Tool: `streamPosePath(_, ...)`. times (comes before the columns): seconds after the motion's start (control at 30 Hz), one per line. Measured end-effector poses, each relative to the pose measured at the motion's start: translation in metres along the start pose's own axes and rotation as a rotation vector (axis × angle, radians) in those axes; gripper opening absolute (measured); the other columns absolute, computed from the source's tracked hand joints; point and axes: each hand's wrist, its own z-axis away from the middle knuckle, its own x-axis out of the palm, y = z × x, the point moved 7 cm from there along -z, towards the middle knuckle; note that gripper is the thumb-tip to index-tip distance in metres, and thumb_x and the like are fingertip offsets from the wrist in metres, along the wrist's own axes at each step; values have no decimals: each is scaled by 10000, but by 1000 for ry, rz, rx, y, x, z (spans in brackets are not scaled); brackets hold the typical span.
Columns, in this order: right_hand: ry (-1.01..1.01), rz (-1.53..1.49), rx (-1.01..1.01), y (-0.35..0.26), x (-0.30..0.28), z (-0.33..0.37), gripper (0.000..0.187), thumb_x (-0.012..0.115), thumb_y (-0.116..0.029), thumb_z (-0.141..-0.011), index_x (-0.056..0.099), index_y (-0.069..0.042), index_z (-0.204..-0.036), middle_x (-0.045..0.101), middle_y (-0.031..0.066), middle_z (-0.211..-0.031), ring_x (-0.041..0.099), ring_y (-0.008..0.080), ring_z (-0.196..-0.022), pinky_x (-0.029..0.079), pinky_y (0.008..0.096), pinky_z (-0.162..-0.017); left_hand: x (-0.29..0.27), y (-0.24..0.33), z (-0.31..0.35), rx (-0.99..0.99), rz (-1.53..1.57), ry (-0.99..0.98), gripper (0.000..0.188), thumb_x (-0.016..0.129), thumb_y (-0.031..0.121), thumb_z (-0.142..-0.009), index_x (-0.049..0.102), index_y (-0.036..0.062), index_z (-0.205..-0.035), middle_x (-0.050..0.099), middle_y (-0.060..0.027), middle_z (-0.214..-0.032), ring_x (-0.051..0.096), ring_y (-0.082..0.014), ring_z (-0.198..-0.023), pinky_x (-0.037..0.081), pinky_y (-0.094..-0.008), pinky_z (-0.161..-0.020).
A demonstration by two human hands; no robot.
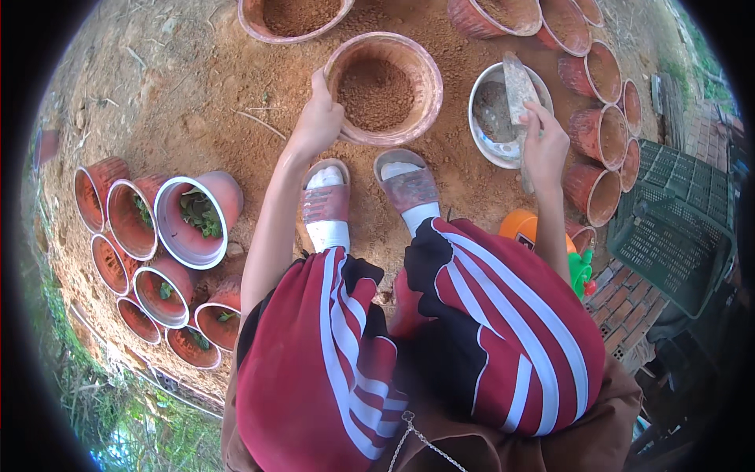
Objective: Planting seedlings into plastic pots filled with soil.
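Fingers of my left hand (318, 118) are curled over the left rim of a reddish clay-coloured pot (430, 82), which stands upright on the ground in front of my feet. Loose brown soil (376, 94) partly fills it. To its right, my right hand (544, 145) grips a hand trowel (517, 88) with a dirt-smeared blade. The blade lies over a white bowl (499, 149) that has grey-brown material in the bottom. Part of the trowel's handle is hidden by my fingers.
Another soil-filled pot (255, 27) stands beyond. Tipped pots, some with green leaves, are stacked at left around a white-rimmed pot (228, 197). More red pots (586, 130) line the right, near a dark green crate (668, 244). An orange-and-green plastic item (521, 226) sits by my right knee.
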Motion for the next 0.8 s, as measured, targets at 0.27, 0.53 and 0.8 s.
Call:
streamPosePath(0.27,-70,396,113,86,33,50,485,657,-259,-840,544,40,-1205,633,245,-1041,608,384,-976,468,455,-854,-13,-3,8,-46,151,67,568,350,-15,-878,218,63,-1425,483,-233,-1239,625,-338,-874,553,-404,-768)
streamPosePath(0.53,43,171,267,92,11,65,337,585,-227,-894,559,39,-1100,637,240,-1005,615,376,-934,471,445,-828,-2,132,69,547,-781,576,528,487,142,-921,292,-80,-1358,531,-296,-1181,591,-443,-973,447,-490,-871)
streamPosePath(0.8,52,-839,826,102,0,124,275,470,-277,-979,517,-42,-1115,494,29,-681,483,111,-516,424,280,-446,223,60,-17,-523,636,-655,527,535,289,-947,357,-61,-1299,559,-221,-1186,670,-301,-926,576,-455,-817)
